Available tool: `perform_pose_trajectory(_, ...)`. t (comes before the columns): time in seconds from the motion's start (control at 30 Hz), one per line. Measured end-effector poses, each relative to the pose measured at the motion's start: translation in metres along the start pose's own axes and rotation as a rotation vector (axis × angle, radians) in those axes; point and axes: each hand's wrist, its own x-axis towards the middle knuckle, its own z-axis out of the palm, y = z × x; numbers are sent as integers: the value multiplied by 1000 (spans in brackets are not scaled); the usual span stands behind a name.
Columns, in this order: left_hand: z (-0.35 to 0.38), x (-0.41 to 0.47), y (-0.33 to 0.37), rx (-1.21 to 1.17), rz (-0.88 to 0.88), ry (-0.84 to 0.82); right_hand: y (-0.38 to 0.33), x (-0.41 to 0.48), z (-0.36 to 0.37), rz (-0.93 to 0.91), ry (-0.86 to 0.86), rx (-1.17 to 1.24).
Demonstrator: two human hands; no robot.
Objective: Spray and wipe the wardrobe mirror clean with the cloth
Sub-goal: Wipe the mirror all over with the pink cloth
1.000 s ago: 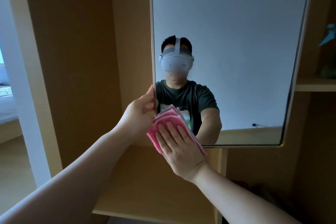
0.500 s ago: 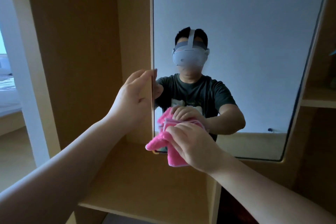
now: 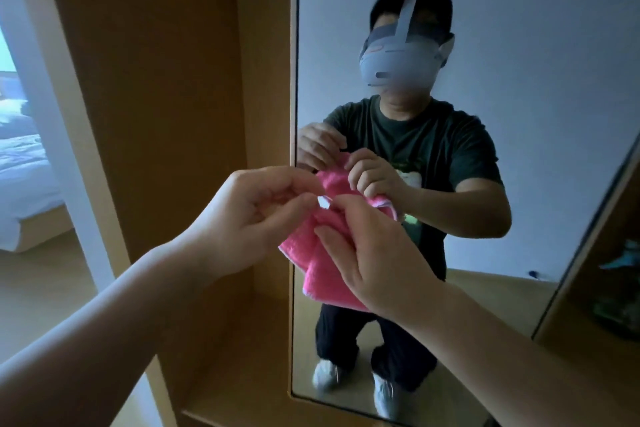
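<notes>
The left hand [image 3: 256,215] pinched the upper corner of the pink cloth [image 3: 313,263]. The cloth hung between both hands, clear of the mirror [image 3: 519,45], its long axis running downward. The right hand [image 3: 377,253] gripped its right edge, nearer the glass.

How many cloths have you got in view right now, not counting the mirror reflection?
1. The pink cloth is held between the left hand and right hand, in front of the wardrobe mirror. No second cloth shows, though folds may hide one.
</notes>
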Motion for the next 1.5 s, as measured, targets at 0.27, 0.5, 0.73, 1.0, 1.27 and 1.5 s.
perform_pose_trajectory(0.27,-63,99,102,80,-68,-95,-52,95,-131,25,-179,108)
perform_pose_trajectory(0.5,-62,111,140,239,-64,-5,-73,111,-174,-41,-128,26)
perform_pose_trajectory(0.73,-93,127,155,327,-25,102,-90,134,-208,12,-81,-109)
perform_pose_trajectory(1.0,-120,164,141,234,-8,207,-105,186,-183,61,260,-81)
perform_pose_trajectory(1.27,-143,205,139,-98,-13,253,-110,211,-157,-68,265,75)
perform_pose_trajectory(1.5,-158,234,149,-172,47,231,-112,255,-198,-90,461,-119)
